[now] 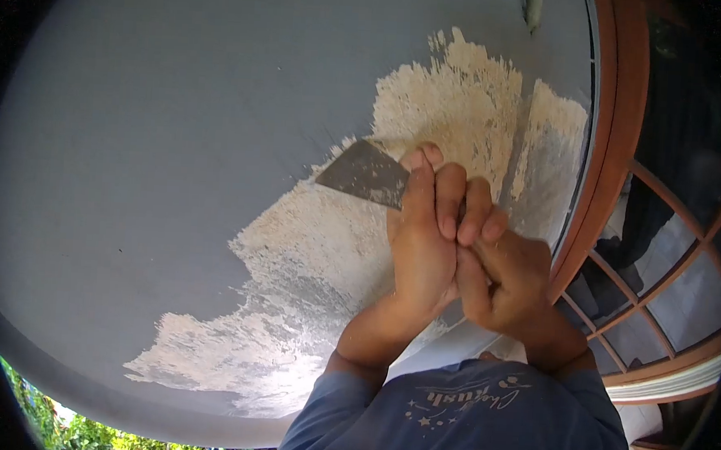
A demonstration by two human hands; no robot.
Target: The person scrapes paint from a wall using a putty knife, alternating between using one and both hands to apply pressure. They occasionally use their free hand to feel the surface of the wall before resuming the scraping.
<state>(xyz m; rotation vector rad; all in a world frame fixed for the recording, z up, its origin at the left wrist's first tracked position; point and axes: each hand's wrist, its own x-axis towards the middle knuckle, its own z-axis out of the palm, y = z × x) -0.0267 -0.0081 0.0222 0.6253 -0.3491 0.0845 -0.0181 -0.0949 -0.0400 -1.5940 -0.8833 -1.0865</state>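
Observation:
A scraper [364, 175] with a flat, speckled metal blade lies against the wall, its blade pointing up and left. My left hand [425, 241] is closed around its handle, which the fingers hide. Pressed close against it, my right hand [506, 273] is also closed on the scraper, with its fingers overlapping the left hand. Around the blade, a rough beige patch [320, 223] shows where the grey paint is gone from the wall [152, 157]. The blade's edge lies by the ragged border between grey paint and bare surface.
A brown wooden frame [615, 116] with glass panes and a lattice [680, 274] borders the wall on the right. A pale object [533, 10] sticks out at the top. Green plants [113, 440] show at lower left, beyond the wall's curved lower edge.

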